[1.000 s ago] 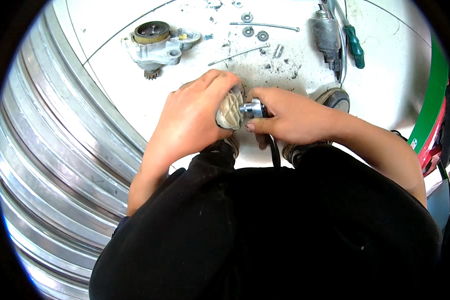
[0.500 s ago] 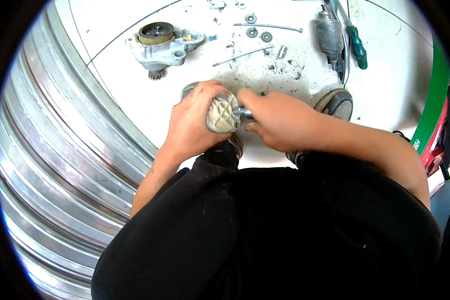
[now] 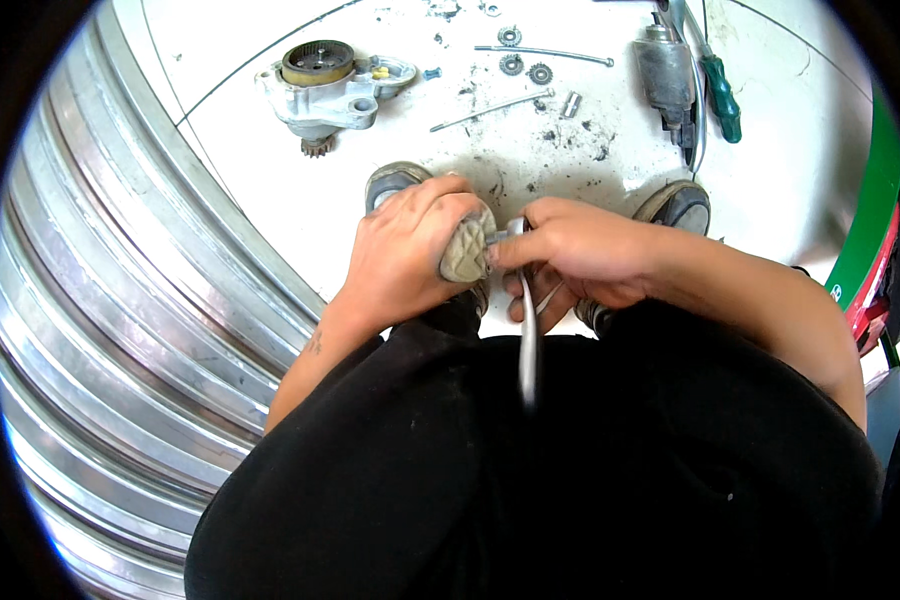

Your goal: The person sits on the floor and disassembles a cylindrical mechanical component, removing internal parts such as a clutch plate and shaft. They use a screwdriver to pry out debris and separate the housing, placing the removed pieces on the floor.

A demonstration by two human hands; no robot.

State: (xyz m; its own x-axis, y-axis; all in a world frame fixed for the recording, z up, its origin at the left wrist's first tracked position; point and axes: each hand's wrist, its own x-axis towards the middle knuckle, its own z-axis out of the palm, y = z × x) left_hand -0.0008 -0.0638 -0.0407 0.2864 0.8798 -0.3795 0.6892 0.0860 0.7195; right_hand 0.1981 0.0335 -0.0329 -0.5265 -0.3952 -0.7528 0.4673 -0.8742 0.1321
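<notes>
My left hand (image 3: pixel 402 245) is wrapped round a roundish metal motor housing (image 3: pixel 464 250) with a ribbed, greyish-tan end; most of its body is hidden by the fingers. My right hand (image 3: pixel 600 250) grips a ratchet wrench (image 3: pixel 529 360) at its head, with the thumb against the socket end. The socket side points at the housing's right edge and appears to touch it. The wrench's bright handle hangs down toward my lap, slightly blurred.
On the white floor ahead lie a cast metal gear housing (image 3: pixel 335 110), two long bolts (image 3: pixel 545 52), several small gears (image 3: pixel 540 73), a short metal sleeve (image 3: pixel 570 105), a cylindrical solenoid (image 3: pixel 665 80) and a green-handled screwdriver (image 3: pixel 720 100). Ridged metal shutter panels (image 3: pixel 140 300) rise at left.
My right hand has opened out from a tighter grip and the wrench handle now shows, swung down toward my lap. The housing has shifted slightly right and turned toward the wrench.
</notes>
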